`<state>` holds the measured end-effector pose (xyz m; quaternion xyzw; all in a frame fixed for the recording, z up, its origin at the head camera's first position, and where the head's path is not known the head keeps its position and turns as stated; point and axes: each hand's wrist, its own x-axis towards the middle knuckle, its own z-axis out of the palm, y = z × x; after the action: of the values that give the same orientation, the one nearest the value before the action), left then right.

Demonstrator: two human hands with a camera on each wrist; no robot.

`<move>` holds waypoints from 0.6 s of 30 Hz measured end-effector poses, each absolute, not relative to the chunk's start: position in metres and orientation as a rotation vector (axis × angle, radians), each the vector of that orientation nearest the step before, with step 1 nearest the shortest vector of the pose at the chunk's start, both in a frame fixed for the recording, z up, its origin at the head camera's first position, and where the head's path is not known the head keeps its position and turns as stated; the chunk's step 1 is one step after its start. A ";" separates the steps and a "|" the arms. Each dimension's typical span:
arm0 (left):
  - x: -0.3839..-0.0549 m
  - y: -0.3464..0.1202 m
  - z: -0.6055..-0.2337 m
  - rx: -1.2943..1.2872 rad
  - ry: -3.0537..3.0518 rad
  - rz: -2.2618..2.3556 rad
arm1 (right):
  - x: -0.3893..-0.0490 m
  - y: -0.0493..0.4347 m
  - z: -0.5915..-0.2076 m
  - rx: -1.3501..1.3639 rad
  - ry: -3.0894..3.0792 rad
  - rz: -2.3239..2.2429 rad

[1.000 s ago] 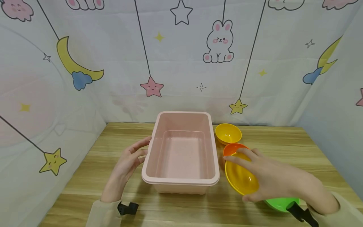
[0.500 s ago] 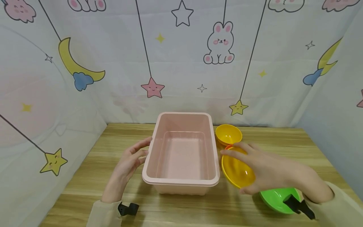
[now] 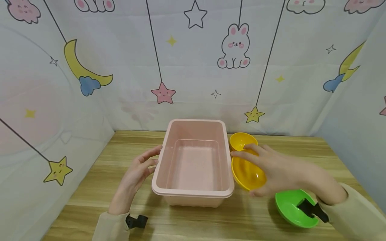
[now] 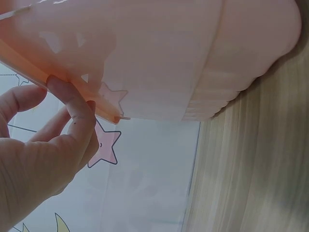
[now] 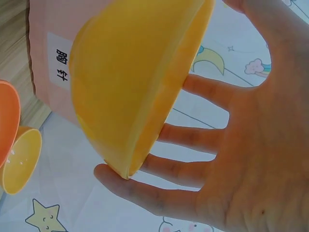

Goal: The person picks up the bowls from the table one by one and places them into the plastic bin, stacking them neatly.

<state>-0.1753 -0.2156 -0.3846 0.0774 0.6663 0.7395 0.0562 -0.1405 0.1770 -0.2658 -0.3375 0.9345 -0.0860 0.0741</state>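
A yellow bowl (image 3: 248, 174) hangs tilted beside the right wall of a pink plastic basin (image 3: 194, 167). My right hand (image 3: 278, 170) grips this bowl by its rim, fingers spread along the far side and thumb at the near side. In the right wrist view the held bowl (image 5: 135, 82) is seen from its outside. At the basin's left rim my left hand (image 3: 140, 174) rests with loosely bent fingers; in the left wrist view its fingertips touch the rim. Nothing shows inside the basin. Behind the held bowl stands a smaller yellow bowl (image 3: 241, 139).
A green bowl (image 3: 291, 207) stands under my right forearm. An orange bowl (image 5: 7, 121), hidden in the head view, shows at the right wrist view's edge. The basin carries a white label (image 5: 59, 60). Printed cloth (image 3: 196, 67) walls the wooden table (image 3: 193, 222).
My right hand has moved the yellow bowl left and away from me, beside the basin, now covering the orange bowl. More of the green bowl shows. My left hand has stayed at the rim.
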 end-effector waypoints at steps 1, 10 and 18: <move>-0.175 -0.216 -0.385 0.234 2.022 2.243 | -0.142 0.176 -0.266 -1.018 2.809 -0.257; -0.176 -0.215 -0.385 0.209 2.016 2.245 | -0.149 0.167 -0.263 -1.130 2.852 -0.226; -0.176 -0.216 -0.385 0.217 2.014 2.246 | -0.156 0.158 -0.258 -1.193 2.867 -0.257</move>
<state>-0.1758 -0.2158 -0.3848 0.0715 0.6647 0.7414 0.0584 -0.1559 0.1575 -0.2578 -0.3829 0.9200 -0.0824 0.0128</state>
